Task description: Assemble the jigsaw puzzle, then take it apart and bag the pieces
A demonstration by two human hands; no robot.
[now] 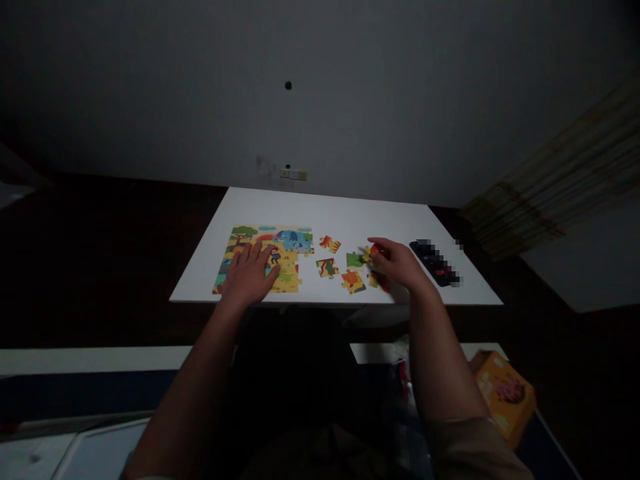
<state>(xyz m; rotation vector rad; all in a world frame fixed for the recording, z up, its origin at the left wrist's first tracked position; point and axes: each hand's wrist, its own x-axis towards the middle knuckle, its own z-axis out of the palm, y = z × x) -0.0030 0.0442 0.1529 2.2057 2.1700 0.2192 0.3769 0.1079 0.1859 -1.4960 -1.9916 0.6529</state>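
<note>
My left hand (249, 273) lies flat with fingers spread on a partly joined jigsaw puzzle (285, 277), which shows a blue elephant, a tree and a small figure on yellow ground. Over the loose pieces to the right, my right hand (400, 263) is closed in a pinch on a puzzle piece (379, 251) with red and yellow on it. Some of that piece is hidden by the fingers. Near this hand lie a green piece (355, 260), an orange piece (353, 283), a piece with a tree (327, 268) and an orange-striped piece (330, 243).
The white table (330, 210) stands close to a grey wall with a socket (293, 175). A dark, partly blurred-out object (433, 263) lies at the table's right. Below right is an orange box (505, 397) beside my right arm. A striped curtain (545, 180) hangs at far right.
</note>
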